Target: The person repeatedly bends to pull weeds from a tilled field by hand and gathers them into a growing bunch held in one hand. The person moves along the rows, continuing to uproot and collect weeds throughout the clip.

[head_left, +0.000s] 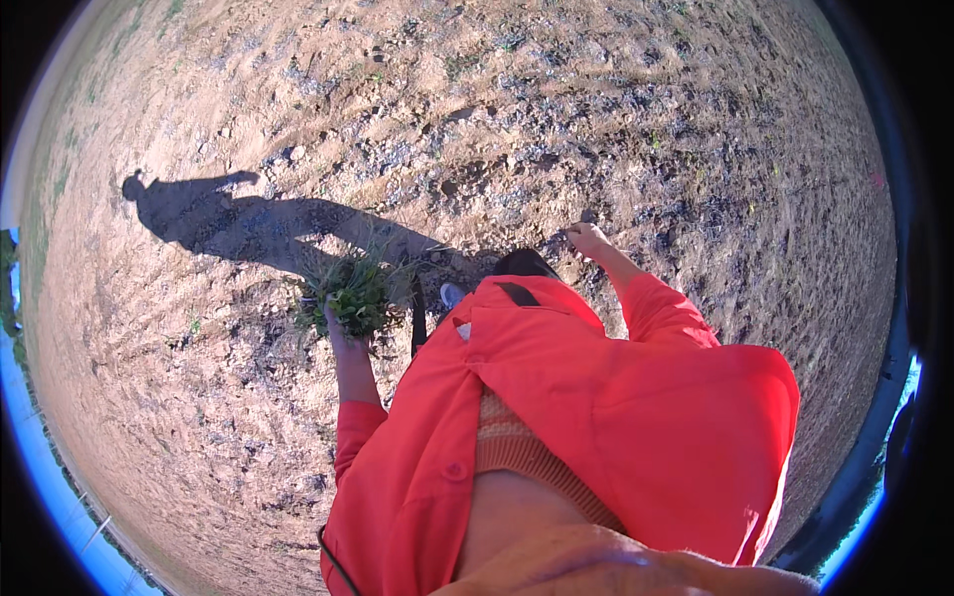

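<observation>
A red jacket (636, 417) is closest, hanging open over a brown knit top (542, 467) with ribbed stripes. One big round button (455, 470) is on the jacket's left front flap. A thin black cord (338, 564) hangs down by the jacket's left side.

The left hand (343, 326) is out to the left, low over the dirt. It is closed around a bunch of green plants (358, 293), with leaves and long thin blades poking out past the fingers. The right hand (588, 240) is out in front on the right, well apart from the bunch. Its fingers curl in, and I cannot tell if they are pinched together or holding something small.

A shoe (452, 295) peeks out between the two hands, by a dark trouser leg (527, 263). A long shadow (209, 214) of a person stretches left across the ground, reaching behind the greens.

Brown, lumpy soil (556, 109) spreads wide in front and on both sides. Far off, its edge meets blue sky (55, 497) at the left.
</observation>
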`<state>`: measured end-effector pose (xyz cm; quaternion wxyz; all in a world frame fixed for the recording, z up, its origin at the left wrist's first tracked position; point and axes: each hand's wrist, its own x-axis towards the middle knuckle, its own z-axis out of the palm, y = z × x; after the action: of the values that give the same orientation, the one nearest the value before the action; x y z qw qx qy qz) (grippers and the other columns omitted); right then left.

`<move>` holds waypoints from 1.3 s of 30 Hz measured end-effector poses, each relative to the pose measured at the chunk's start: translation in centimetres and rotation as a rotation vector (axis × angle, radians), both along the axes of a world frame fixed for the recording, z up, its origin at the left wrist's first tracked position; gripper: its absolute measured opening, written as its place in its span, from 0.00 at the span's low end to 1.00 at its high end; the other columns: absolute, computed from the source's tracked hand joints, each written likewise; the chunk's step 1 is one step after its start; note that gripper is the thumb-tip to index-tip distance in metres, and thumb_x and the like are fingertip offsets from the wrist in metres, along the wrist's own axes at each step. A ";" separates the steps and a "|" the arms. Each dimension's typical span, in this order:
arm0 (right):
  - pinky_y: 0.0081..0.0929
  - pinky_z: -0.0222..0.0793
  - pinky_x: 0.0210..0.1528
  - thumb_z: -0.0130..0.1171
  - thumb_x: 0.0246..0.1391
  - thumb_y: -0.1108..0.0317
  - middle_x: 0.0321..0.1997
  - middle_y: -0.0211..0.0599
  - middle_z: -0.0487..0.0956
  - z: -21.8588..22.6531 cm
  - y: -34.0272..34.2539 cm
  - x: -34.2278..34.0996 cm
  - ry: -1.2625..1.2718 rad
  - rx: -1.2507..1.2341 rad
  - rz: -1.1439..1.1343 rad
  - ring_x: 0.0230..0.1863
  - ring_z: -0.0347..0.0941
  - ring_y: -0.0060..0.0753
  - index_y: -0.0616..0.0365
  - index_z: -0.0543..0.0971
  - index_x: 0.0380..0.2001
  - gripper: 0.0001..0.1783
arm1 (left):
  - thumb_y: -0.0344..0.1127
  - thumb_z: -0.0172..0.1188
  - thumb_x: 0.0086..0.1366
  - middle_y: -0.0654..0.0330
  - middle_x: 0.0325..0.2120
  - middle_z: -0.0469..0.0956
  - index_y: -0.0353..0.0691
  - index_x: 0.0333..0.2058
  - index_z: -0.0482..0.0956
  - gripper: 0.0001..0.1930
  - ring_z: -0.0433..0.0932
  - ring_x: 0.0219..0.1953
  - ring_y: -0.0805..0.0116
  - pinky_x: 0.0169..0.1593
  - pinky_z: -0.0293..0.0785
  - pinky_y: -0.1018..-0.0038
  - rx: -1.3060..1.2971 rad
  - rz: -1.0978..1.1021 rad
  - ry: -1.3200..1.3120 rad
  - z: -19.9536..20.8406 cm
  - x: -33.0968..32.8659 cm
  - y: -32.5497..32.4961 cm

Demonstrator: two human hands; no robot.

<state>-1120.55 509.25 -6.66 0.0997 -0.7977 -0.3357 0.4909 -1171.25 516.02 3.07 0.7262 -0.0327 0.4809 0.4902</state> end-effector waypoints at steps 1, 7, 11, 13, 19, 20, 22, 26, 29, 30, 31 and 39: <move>0.27 0.68 0.14 0.46 0.49 0.61 0.22 0.36 0.77 -0.7 -1.0 1.3 0.064 -0.052 -0.103 0.17 0.72 0.27 0.59 0.73 0.36 0.16 | 0.50 0.54 0.56 0.62 0.33 0.76 0.45 0.37 0.74 0.17 0.75 0.33 0.64 0.34 0.75 0.66 0.033 -0.019 0.002 0.0 0.7 1.7; 0.31 0.68 0.11 0.46 0.48 0.63 0.21 0.39 0.76 -3.0 -3.7 7.0 0.149 -0.160 -0.255 0.16 0.72 0.30 0.62 0.71 0.35 0.14 | 0.50 0.52 0.57 0.63 0.32 0.75 0.44 0.37 0.73 0.17 0.75 0.32 0.65 0.34 0.75 0.67 0.163 -0.145 0.012 0.7 8.7 11.0; 0.29 0.70 0.13 0.44 0.49 0.65 0.22 0.43 0.76 -3.0 2.6 11.0 0.219 -0.106 -0.188 0.17 0.72 0.31 0.64 0.70 0.38 0.16 | 0.52 0.52 0.57 0.64 0.31 0.75 0.47 0.37 0.74 0.17 0.75 0.30 0.65 0.31 0.75 0.69 0.114 -0.092 0.111 2.7 14.5 16.2; 0.28 0.70 0.14 0.45 0.50 0.63 0.22 0.42 0.76 -4.5 6.2 14.9 0.218 -0.055 -0.206 0.17 0.73 0.30 0.62 0.71 0.38 0.16 | 0.54 0.50 0.58 0.63 0.36 0.74 0.46 0.42 0.71 0.21 0.74 0.33 0.65 0.32 0.74 0.69 0.205 -0.087 0.305 3.0 17.1 17.0; 0.25 0.70 0.19 0.46 0.49 0.61 0.23 0.37 0.78 -3.2 19.9 20.7 0.051 0.071 -0.074 0.19 0.73 0.27 0.59 0.74 0.37 0.16 | 0.57 0.46 0.58 0.59 0.43 0.71 0.45 0.48 0.66 0.26 0.73 0.40 0.62 0.38 0.74 0.68 0.316 -0.152 0.301 2.1 21.3 23.1; 0.25 0.70 0.19 0.46 0.49 0.61 0.23 0.37 0.78 -3.5 21.8 21.3 0.063 0.091 -0.074 0.19 0.73 0.27 0.59 0.75 0.37 0.16 | 0.57 0.45 0.58 0.58 0.43 0.71 0.44 0.48 0.66 0.26 0.73 0.41 0.62 0.38 0.74 0.67 0.318 -0.155 0.296 1.5 21.4 24.2; 0.27 0.71 0.20 0.47 0.48 0.60 0.23 0.37 0.78 -1.1 27.0 19.7 0.143 0.089 -0.149 0.20 0.73 0.28 0.60 0.77 0.33 0.16 | 0.56 0.45 0.59 0.57 0.44 0.71 0.44 0.48 0.66 0.26 0.73 0.42 0.61 0.39 0.75 0.65 0.255 -0.117 0.340 1.4 22.0 26.4; 0.30 0.71 0.25 0.47 0.47 0.61 0.25 0.40 0.77 -3.6 34.7 19.9 -0.068 0.200 0.159 0.21 0.73 0.32 0.59 0.77 0.32 0.15 | 0.56 0.45 0.59 0.56 0.45 0.70 0.43 0.48 0.67 0.26 0.72 0.43 0.58 0.39 0.75 0.62 0.266 -0.110 0.271 -2.1 22.6 32.1; 0.30 0.71 0.25 0.46 0.47 0.60 0.24 0.40 0.77 -2.3 41.4 17.6 0.109 0.045 0.092 0.21 0.73 0.31 0.58 0.76 0.36 0.17 | 0.56 0.44 0.59 0.56 0.45 0.70 0.43 0.48 0.67 0.26 0.71 0.45 0.57 0.43 0.73 0.60 0.179 -0.042 0.262 -5.2 22.6 37.2; 0.29 0.71 0.25 0.46 0.47 0.60 0.24 0.40 0.77 -3.2 43.0 17.4 0.090 0.053 0.104 0.20 0.73 0.30 0.58 0.76 0.36 0.18 | 0.56 0.44 0.59 0.56 0.45 0.70 0.43 0.47 0.67 0.26 0.71 0.45 0.57 0.44 0.72 0.59 0.128 -0.025 0.253 -5.5 23.4 39.3; 0.29 0.71 0.24 0.46 0.46 0.60 0.24 0.40 0.77 -4.1 44.5 17.2 0.070 0.061 0.116 0.20 0.73 0.30 0.58 0.76 0.37 0.18 | 0.56 0.45 0.59 0.57 0.45 0.70 0.43 0.47 0.68 0.26 0.70 0.45 0.56 0.46 0.70 0.58 0.054 -0.014 0.234 -5.6 23.9 41.5; 0.36 0.65 0.46 0.49 0.44 0.54 0.42 0.44 0.75 -11.3 59.3 16.4 -0.207 -0.125 0.293 0.44 0.71 0.43 0.46 0.76 0.40 0.19 | 0.50 0.55 0.56 0.60 0.33 0.76 0.42 0.37 0.73 0.18 0.75 0.35 0.61 0.38 0.74 0.64 -0.219 -0.055 -0.070 -10.3 28.6 55.2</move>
<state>-1104.19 568.51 -17.91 -0.0575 -0.7912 -0.4255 0.4356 -1142.65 571.21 -7.27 0.7478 -0.1157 0.5065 0.4133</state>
